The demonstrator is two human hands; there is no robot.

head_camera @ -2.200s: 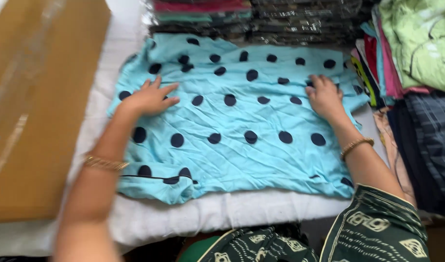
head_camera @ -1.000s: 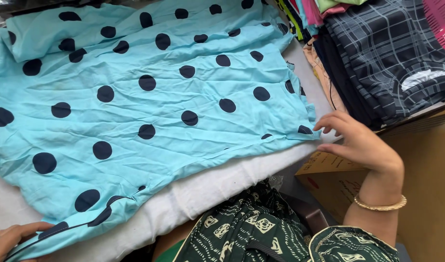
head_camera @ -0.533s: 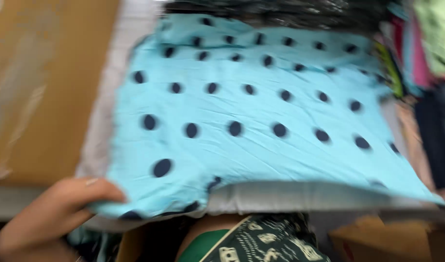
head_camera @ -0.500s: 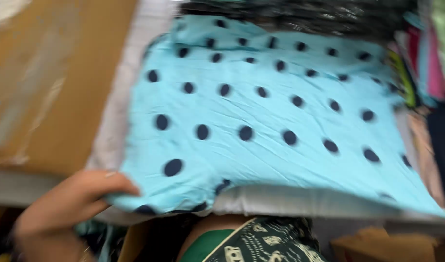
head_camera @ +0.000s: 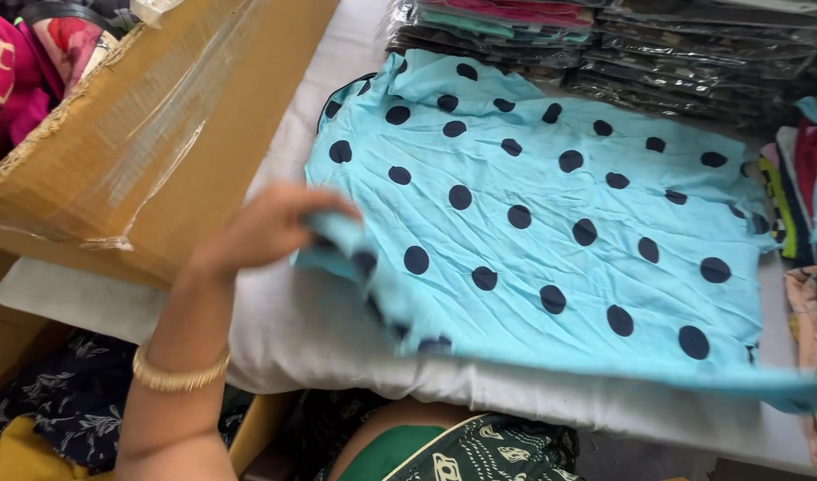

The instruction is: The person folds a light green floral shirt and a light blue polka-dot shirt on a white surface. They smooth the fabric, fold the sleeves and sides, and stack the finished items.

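Observation:
A light blue garment with dark navy polka dots (head_camera: 551, 205) lies spread on a white padded surface (head_camera: 310, 330). My left hand (head_camera: 266, 227) grips the garment's near left corner and has it lifted off the surface, the cloth blurred with motion. The garment's near edge is raised all the way across to the lower right, where it runs out of the picture. My right hand is out of sight. A gold bangle (head_camera: 179, 376) sits on my left wrist.
A large cardboard box (head_camera: 150, 134) sealed with clear tape stands at the left. Stacks of garments in clear plastic bags (head_camera: 658, 44) line the far edge. Folded coloured clothes (head_camera: 805, 178) pile up at the right. A green patterned cloth (head_camera: 462, 450) covers my lap below.
The hands were flat on the spread garment, then went to its near corners. Now my left hand has raised the near left corner higher and further onto the cloth.

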